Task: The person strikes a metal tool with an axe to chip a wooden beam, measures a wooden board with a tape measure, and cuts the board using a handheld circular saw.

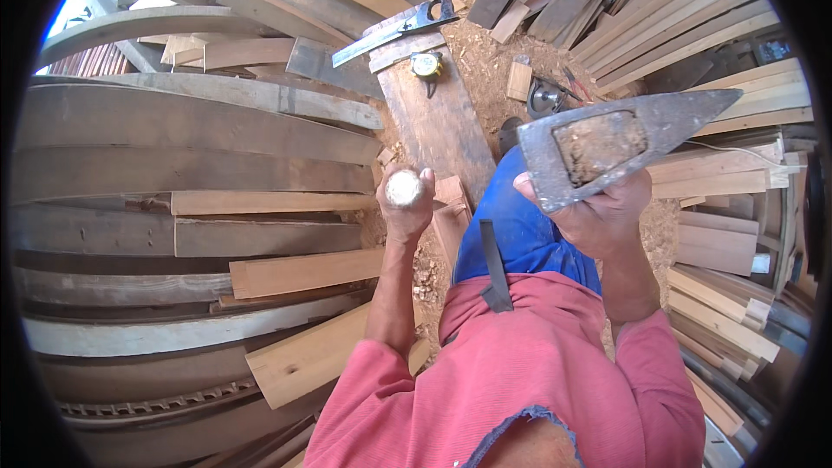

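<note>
Holding axe head [607, 146] in right hand [598, 212], fingers wrapped under its lower edge, blade tip pointing right, above blue-trousered knee; left hand [406, 204] clenched round wooden handle [403, 188], end-on to camera, apart from head; tape measure [425, 64] and square [400, 28] on plank [438, 121] beyond
</note>
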Demonstrator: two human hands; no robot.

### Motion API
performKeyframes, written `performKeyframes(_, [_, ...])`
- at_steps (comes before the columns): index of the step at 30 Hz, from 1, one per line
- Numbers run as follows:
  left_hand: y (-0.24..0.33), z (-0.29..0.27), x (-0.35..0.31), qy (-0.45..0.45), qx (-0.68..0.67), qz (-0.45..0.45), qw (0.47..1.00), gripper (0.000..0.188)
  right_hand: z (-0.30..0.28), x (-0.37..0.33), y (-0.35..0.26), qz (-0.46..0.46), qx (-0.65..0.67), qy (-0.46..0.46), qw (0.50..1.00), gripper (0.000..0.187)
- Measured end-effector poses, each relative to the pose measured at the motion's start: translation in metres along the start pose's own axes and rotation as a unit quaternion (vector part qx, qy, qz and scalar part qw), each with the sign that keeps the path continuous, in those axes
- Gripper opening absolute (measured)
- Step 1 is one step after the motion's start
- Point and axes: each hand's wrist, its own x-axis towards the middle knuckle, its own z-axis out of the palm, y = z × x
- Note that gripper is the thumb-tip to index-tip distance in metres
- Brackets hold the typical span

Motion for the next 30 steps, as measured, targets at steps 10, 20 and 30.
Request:
performKeyframes(10, [-0.016, -0.003, 0.006, -0.036, -0.008, -0.069, 0.997, 0.018, 0.008, 0.002, -0.001, 0.033, 0.054, 0.051, 0.997, 0.026])
performKeyframes(20, [-0.008, -0.003, 0.013, -0.02, 0.035, -0.03, 0.999, 0.019, 0.011, -0.001, 0.004, 0.028, 0.032, 0.054, 0.998, 0.029])
performKeyframes(30, [-0.014, 0.007, -0.003, -0.076, 0.092, 0.076, 0.99, 0.02, 0.029, -0.006, 0.026, -0.001, -0.053, -0.069, 0.996, 0.026])
